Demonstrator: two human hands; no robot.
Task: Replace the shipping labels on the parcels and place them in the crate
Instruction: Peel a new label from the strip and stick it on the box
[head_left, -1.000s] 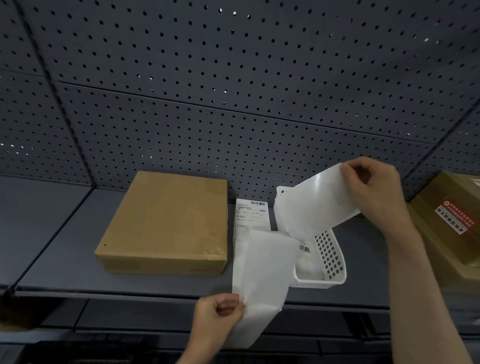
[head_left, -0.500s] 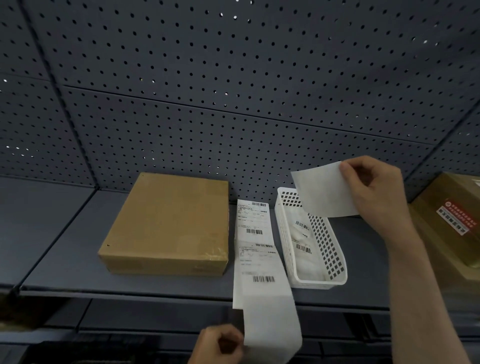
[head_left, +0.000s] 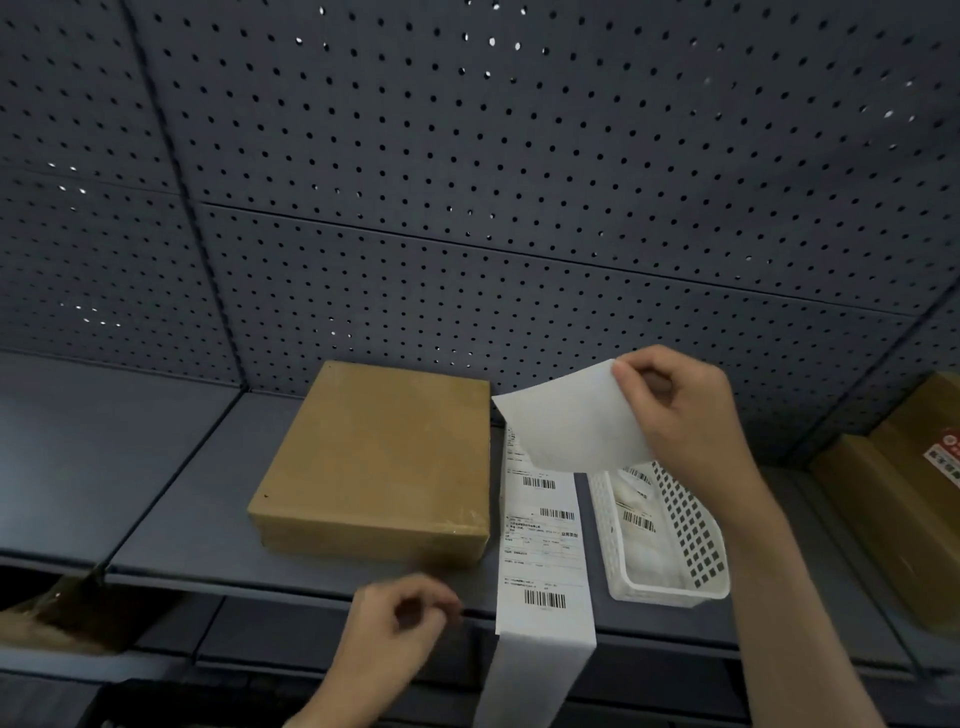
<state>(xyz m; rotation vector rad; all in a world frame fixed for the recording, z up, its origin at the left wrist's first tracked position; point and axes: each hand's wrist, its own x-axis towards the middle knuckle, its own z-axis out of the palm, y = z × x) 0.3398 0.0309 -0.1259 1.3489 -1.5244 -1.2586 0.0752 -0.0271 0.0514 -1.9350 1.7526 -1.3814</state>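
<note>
A flat brown cardboard parcel (head_left: 379, 457) lies on the grey shelf (head_left: 187, 525) with no label on its top. To its right, a strip of printed shipping labels (head_left: 545, 551) runs along the shelf, and its blank tail hangs over the front edge. My right hand (head_left: 685, 415) pinches the corner of a loose white label (head_left: 571, 421) and holds it in the air above the strip and the basket. My left hand (head_left: 400, 634) is below the shelf's front edge, left of the strip, with its fingers curled and nothing in them.
A white perforated plastic basket (head_left: 696, 561) with crumpled labels in it stands right of the strip. More brown boxes (head_left: 893, 519), one with a red sticker, stand at the far right. A grey pegboard wall (head_left: 467, 208) rises behind the shelf.
My left hand has let go of the strip's hanging tail and moved left. My right hand has carried the loose label slightly left, towards the parcel.
</note>
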